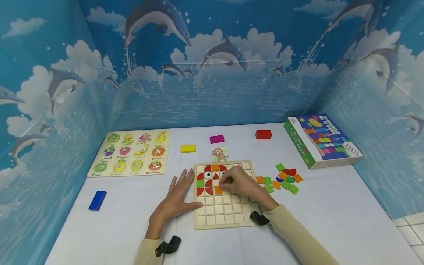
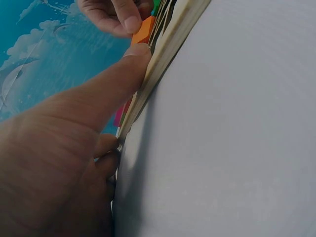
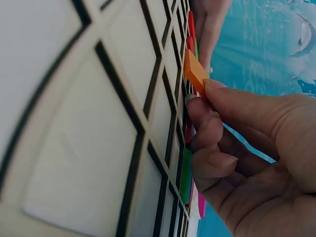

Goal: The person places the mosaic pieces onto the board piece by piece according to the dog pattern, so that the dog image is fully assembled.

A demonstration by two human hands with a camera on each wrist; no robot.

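Observation:
A wooden grid board (image 1: 210, 220) lies in front of me with red, white-eyed, green and orange tiles set in its upper rows. My right hand (image 1: 241, 182) is over the board and pinches an orange square tile (image 3: 196, 73) between thumb and finger; it stands tilted over the grid in the right wrist view. With fingers spread, my left hand (image 1: 177, 198) rests along the board's left side, thumb tip on its edge. A small picture card (image 1: 220, 154) with a coloured pattern lies just behind the board.
Loose green, orange, red and blue tiles (image 1: 285, 185) lie right of the board. Farther off are a boxed bead game (image 1: 326, 141), a fruit puzzle board (image 1: 109, 151), and yellow (image 1: 188, 148), magenta (image 1: 216, 139), red (image 1: 263, 134) and blue (image 1: 97, 200) blocks.

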